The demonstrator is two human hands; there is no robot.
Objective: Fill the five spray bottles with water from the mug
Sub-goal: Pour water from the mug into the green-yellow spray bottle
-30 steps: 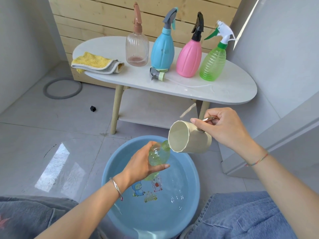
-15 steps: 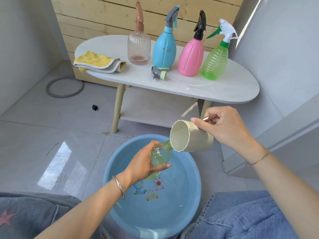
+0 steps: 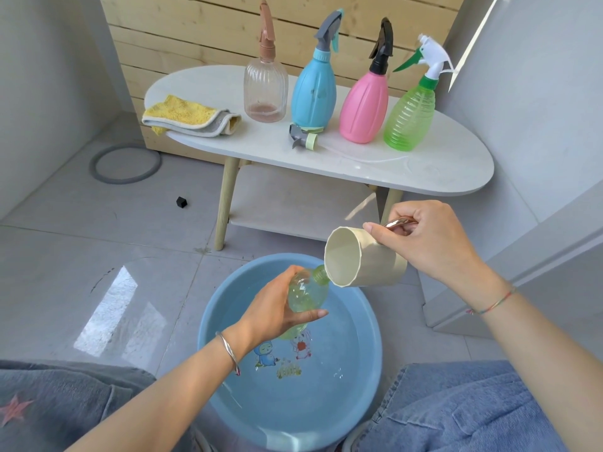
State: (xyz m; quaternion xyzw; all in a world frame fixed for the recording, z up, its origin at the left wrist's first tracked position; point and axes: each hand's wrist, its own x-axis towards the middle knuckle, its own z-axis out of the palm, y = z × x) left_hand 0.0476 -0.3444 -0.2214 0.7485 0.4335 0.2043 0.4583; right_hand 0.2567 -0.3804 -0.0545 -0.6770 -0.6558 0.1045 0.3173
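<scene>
Glossy grey floor tiles (image 3: 98, 256) met a pale wooden slat wall (image 3: 195, 34); a white oval table (image 3: 440, 171) on splayed wooden legs carried a nubby yellow cloth (image 3: 189, 117), a loose spray head (image 3: 303, 140) and four capped bottles: clear ribbed bottle (image 3: 266, 89), smooth blue bottle (image 3: 314, 93), pink bottle (image 3: 363, 109), ribbed green bottle (image 3: 409, 120); nearer, over a round blue plastic basin (image 3: 368, 337) holding water, the left hand (image 3: 274, 311) wrapped its fingers round a translucent uncapped bottle (image 3: 308, 293), tilted, its neck at the rim of the faceted cream mug (image 3: 362, 262); the right hand (image 3: 430, 243) gripped the tipped mug by its metal handle.
</scene>
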